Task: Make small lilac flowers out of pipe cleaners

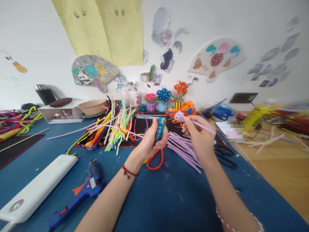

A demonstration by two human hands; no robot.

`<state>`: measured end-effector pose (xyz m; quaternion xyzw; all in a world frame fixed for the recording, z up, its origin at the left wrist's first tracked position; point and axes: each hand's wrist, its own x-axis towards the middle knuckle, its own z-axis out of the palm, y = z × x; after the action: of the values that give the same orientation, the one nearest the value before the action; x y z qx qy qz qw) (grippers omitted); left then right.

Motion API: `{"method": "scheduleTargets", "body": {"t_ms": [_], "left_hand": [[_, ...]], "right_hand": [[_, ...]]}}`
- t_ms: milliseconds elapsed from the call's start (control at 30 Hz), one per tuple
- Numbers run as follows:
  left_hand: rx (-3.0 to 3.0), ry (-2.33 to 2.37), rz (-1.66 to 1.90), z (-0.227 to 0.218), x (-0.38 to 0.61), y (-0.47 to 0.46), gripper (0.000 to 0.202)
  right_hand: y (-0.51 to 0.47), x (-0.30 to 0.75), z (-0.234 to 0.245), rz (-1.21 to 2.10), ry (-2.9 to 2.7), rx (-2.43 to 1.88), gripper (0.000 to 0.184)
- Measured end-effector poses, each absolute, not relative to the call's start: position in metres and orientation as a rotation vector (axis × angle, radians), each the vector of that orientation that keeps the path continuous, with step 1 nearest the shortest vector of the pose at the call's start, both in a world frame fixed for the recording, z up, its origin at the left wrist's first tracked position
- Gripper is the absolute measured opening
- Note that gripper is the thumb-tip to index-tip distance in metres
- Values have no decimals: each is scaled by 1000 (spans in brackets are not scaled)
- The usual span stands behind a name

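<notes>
My left hand [151, 140] is closed around a blue lighter [159, 129], held upright with its metal top up. My right hand [196, 133] pinches a lilac pipe cleaner [204, 126] whose curled end [179, 116] sits just right of the lighter's top. Beneath both hands lies a bundle of lilac pipe cleaners [182, 149] on the blue mat. A red-handled pair of scissors [155, 161] lies under my left hand.
A heap of coloured pipe cleaners [113, 129] lies to the left. A blue glue gun [79, 193] and a white flat case [36, 190] rest at the near left. Black scissors [225, 156] lie to the right. Small pipe-cleaner flower pots [164, 100] stand by the wall.
</notes>
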<state>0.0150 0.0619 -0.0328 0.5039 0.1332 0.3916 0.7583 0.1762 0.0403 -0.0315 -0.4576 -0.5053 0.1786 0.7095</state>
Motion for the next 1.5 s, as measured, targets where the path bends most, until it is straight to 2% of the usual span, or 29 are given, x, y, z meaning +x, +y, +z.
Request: {"method": "scheduleTargets", "body": {"t_ms": [167,433,600,733,900,1033,1200,1500], "left_hand": [[1113,267,869,-29,14,58,66],[1151,281,851,-26,15,53,67],[1281,396,906,-22,17,50,69],[1451,559,1040,-21,18,50,71],[1520,643,1117,-21,20,50,72],[1522,644,1163,-22,21,49,65],[1473,653,1238,-23,23,48,57],[1604,749,1311,-31,24,49,55]], "right_hand": [[40,175,-27,488,-934,-869,23],[48,200,-26,981,-629,-573,24],[55,214,-36,1048,-493,-543,25],[48,197,-32,881,-621,-675,25],[25,158,-21,434,-1065,-954,14],[12,142,-21,168,-1311,-1001,8],[9,138,-22,105,-1374,-1012,7],[8,136,-22,-61,-1389,-1022,5]]}}
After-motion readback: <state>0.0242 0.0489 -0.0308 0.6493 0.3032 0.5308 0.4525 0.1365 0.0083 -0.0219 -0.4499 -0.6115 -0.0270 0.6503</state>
